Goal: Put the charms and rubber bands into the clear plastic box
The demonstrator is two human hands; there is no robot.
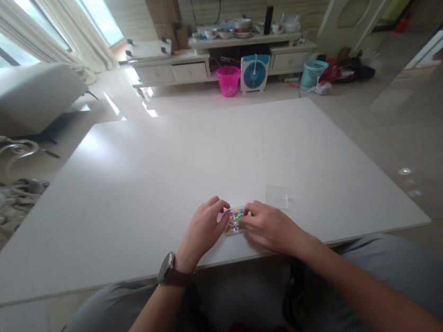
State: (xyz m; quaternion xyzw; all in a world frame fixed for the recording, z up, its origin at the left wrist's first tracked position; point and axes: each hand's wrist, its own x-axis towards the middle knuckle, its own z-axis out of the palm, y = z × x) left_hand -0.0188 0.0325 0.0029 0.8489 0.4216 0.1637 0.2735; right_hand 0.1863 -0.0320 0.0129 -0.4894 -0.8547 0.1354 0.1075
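Note:
A small clear plastic box (235, 228) sits near the front edge of the white table, right in front of me. Small beads (236, 214) in pink, yellow, green and blue fill its far part; its near part looks clear, with rounded shapes I cannot make out. My left hand (208, 225) holds the box's left side, thumb and fingers curled at the rim. From the right, my right hand (267, 223) grips the other side, its thumb and index finger bent over the edge. Its fingertips partly hide the box. A clear flat lid (276, 196) lies just beyond my right hand.
The white table (204, 152) stretches away from me. Past it stand a pink basket (229, 81), a blue fan (254, 72) and a low cabinet (190, 72) with bowls on top. A white curled metal chair (12, 152) is at the left.

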